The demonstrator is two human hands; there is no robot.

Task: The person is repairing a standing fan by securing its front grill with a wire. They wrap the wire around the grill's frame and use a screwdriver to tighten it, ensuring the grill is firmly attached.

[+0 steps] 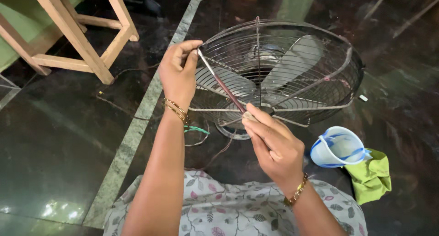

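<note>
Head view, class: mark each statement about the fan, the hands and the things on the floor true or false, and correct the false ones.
1. The right hand holds a thin brush against the fan's wire guard. True.
2. The left hand rests on the floor. False: it holds the guard's rim near the brush tip.
3. A blue-and-white jug sits beside a green cloth. True.
4. The guard is removed from the fan. False: the blades show behind its wires.

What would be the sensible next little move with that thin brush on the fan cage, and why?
Probably a short stroke of the brush along the next wire. The right hand pinches its handle end, its tip lies at the fan guard rim, and the left hand grips that rim to steady it.
</note>
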